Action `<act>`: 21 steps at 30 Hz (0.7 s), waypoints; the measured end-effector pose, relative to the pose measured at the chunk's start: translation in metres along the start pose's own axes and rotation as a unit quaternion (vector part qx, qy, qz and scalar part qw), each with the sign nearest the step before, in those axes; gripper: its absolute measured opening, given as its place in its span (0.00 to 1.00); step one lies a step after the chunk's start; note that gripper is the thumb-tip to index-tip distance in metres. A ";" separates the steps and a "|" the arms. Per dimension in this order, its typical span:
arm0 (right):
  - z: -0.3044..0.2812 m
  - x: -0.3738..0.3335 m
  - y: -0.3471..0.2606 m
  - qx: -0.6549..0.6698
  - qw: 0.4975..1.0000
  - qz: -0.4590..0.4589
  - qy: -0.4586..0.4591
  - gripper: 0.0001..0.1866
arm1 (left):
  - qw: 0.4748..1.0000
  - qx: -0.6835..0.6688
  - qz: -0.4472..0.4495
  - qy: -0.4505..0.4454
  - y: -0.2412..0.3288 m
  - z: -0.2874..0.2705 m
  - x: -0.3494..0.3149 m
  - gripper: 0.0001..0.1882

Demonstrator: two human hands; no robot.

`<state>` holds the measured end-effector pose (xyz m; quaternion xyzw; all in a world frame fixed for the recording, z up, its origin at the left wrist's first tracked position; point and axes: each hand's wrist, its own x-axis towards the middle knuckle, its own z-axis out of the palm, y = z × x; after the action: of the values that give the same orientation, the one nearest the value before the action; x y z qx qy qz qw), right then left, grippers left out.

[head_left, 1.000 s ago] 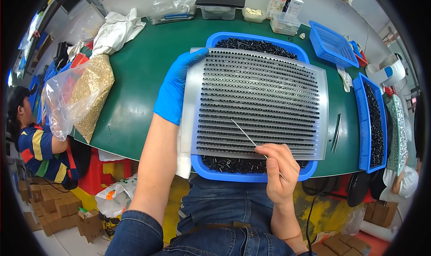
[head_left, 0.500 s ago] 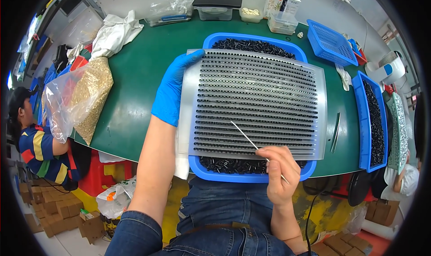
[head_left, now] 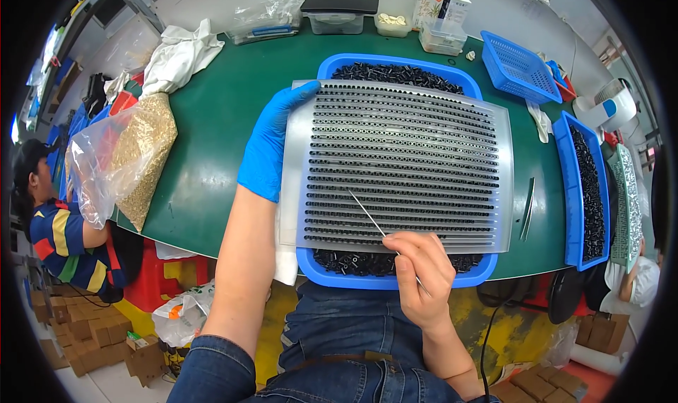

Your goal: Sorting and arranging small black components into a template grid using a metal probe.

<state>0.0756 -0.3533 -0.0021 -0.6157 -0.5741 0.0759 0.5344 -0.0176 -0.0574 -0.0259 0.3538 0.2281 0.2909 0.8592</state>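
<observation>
My left hand (head_left: 272, 141), in a blue glove, grips the left edge of a clear plastic plate (head_left: 297, 131). Rows of small black cylindrical parts (head_left: 402, 153) fill slots across the plate. Bare and pinched closed, my right hand (head_left: 426, 272) holds a thin metal pick (head_left: 370, 214) like a pen. Its tip points up and left over the lower rows; whether it touches them I cannot tell. Beneath the plate is a blue basket (head_left: 395, 281) of loose black parts, partly hidden, showing at the far and near ends.
Tweezers (head_left: 528, 209) lie right of the plate on the green table (head_left: 212, 156). Another blue basket (head_left: 571, 191) of black parts stands at the right edge. An empty blue basket (head_left: 519, 71) is behind. A bag of brass-coloured pieces (head_left: 148, 159) sits left, near a seated person (head_left: 63, 226).
My right hand and the metal pick have moved left along the lower rows. My left hand and the plate have hardly shifted.
</observation>
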 end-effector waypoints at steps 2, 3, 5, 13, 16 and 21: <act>-0.002 -0.001 -0.003 -0.008 1.000 -0.008 0.003 0.08 | 1.000 0.006 0.001 -0.001 0.000 0.000 0.001 0.19; -0.003 -0.001 -0.004 -0.009 1.000 -0.008 0.005 0.08 | 1.000 0.002 -0.001 -0.008 0.000 0.002 0.001 0.19; -0.004 -0.003 -0.005 -0.015 1.000 -0.016 0.007 0.09 | 1.000 0.000 -0.004 -0.017 0.000 0.006 0.000 0.19; -0.003 -0.003 -0.001 -0.003 1.000 -0.027 0.006 0.09 | 0.999 -0.027 -0.017 -0.011 0.000 0.004 -0.002 0.18; -0.004 -0.003 -0.001 -0.002 1.000 -0.026 0.011 0.09 | 0.999 -0.030 -0.016 -0.006 -0.001 0.008 -0.004 0.19; -0.001 0.001 -0.005 -0.011 1.000 -0.028 0.006 0.08 | 1.000 -0.018 -0.018 -0.005 -0.001 0.000 0.000 0.19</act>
<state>0.0736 -0.3536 0.0023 -0.6058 -0.5884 0.0507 0.5331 -0.0169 -0.0581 -0.0265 0.3353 0.2249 0.2781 0.8716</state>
